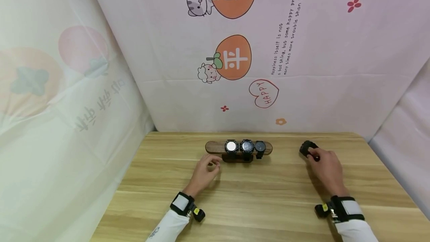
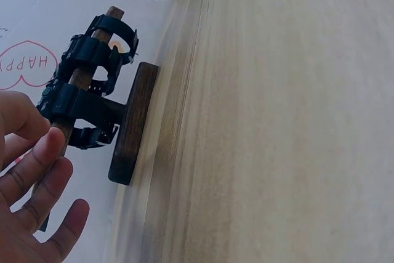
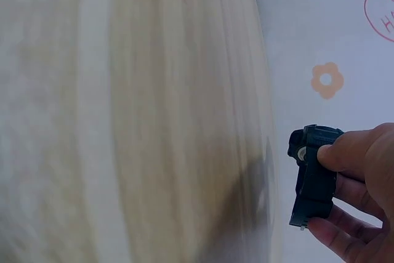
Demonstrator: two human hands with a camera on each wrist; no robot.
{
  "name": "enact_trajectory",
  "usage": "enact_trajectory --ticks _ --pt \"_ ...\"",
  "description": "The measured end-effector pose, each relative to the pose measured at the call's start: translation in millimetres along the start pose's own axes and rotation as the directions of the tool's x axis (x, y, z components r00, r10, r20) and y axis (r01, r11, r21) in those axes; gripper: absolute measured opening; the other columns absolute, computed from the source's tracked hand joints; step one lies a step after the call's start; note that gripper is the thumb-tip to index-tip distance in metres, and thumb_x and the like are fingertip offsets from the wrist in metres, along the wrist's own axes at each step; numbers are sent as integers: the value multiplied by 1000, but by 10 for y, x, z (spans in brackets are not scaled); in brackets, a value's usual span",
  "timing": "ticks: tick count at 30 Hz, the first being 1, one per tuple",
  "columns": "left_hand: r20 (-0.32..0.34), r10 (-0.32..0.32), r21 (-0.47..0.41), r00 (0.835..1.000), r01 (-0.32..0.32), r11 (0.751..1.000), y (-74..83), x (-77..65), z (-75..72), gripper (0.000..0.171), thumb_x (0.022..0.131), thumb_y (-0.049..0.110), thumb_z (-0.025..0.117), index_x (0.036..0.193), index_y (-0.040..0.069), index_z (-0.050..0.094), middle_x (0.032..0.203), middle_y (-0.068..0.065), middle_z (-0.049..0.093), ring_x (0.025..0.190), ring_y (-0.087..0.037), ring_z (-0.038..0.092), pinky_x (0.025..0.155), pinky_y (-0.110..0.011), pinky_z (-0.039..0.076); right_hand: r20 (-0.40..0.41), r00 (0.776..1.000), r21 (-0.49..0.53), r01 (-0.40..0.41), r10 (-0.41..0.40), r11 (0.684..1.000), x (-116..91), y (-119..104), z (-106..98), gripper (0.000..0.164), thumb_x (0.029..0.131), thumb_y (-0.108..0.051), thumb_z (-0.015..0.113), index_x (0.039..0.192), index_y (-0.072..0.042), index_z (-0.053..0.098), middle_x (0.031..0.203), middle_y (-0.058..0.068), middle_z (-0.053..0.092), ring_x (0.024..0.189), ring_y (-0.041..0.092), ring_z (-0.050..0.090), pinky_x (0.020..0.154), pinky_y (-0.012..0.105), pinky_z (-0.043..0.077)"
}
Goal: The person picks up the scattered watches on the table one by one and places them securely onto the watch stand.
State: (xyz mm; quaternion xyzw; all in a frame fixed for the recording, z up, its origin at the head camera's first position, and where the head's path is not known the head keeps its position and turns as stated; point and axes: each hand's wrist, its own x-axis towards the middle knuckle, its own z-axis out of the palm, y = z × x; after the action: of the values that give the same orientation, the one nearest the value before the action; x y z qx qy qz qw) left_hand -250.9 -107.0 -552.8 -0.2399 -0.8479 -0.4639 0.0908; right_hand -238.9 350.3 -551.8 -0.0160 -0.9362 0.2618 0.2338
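Observation:
My right hand (image 1: pixel 326 169) pinches a black wristwatch (image 1: pixel 308 148) between thumb and fingers at the table's right. In the right wrist view, the watch (image 3: pixel 315 173) hangs on edge, its strap curved. On the left, my left hand (image 1: pixel 204 171) has loosely bent fingers close to the left end of a dark wooden watch stand (image 1: pixel 215 146). Fingers (image 2: pixel 58 183) cover part of the bar in the left wrist view; whether they touch it I cannot tell. Three black watches are strapped around the bar: one with a bright face (image 1: pixel 231 146), a middle one (image 1: pixel 247 146) and a smaller right one (image 1: pixel 260 146).
The light wooden table (image 1: pixel 262 204) ends at the back against a white printed cloth (image 1: pixel 181 96). More cloth hangs along the left and right sides. The stand's base (image 2: pixel 134 124) rests on the table near its back edge.

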Motion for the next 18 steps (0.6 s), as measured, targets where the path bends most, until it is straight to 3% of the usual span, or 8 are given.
enact_trajectory --ticks 8,15,18 --pt "-22 21 8 1000 -21 1000 -18 -7 47 22 97 -1 72 118 1 74 109 -12 73 100 -21 67 93 -40 62 40 999 8 10 -10 1000 -28 -123 49 27 94 -6 76 119 2 77 108 30 75 99 47 64 77 62 52" --pt "-40 23 11 999 -22 1000 5 -11 82 23 95 -3 73 117 3 75 105 -7 73 98 -20 68 91 -38 63 20 999 26 46 -46 999 -72 -195 75 25 92 -5 78 116 3 78 101 26 76 92 41 64 70 48 50" --pt "-41 26 16 999 -25 1000 -10 -10 100 22 95 -3 73 116 3 75 103 -5 73 97 -20 68 90 -35 62 24 998 39 52 -53 998 -93 -238 78 22 92 -5 78 113 4 78 100 25 75 93 41 64 72 51 51"
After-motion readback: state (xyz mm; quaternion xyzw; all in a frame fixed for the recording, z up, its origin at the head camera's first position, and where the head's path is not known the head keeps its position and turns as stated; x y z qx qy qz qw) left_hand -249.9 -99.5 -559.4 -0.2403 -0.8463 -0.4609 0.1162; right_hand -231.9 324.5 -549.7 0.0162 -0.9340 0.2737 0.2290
